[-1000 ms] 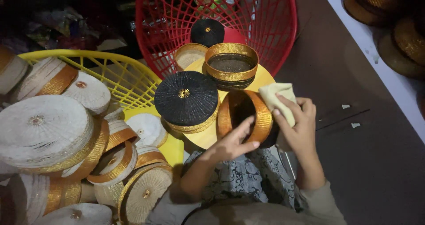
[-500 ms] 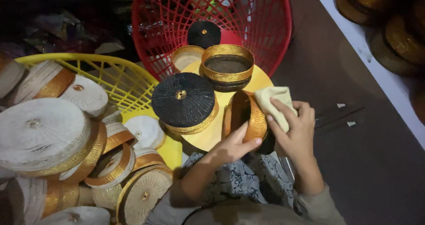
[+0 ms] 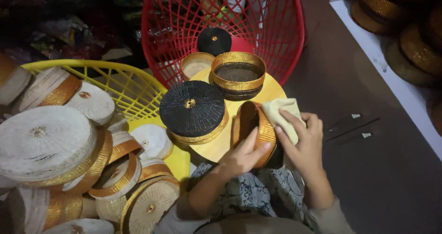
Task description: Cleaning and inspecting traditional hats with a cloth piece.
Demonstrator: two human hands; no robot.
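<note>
The left hand (image 3: 246, 153) steadies a gold-banded round box (image 3: 254, 132) tipped on its edge, fingers spread and curled on the near rim, so this grip has hold of the box. Its open mouth faces left of the grip, its round axis lying roughly level. The right hand (image 3: 301, 139) is closed on a pale cloth (image 3: 283, 116), pressed against the box's banded wall just right of the left grip. Beyond both grips, on the yellow round worktop (image 3: 239, 107), sit a black lid (image 3: 192, 107) and another gold-banded box (image 3: 238, 73)
</note>
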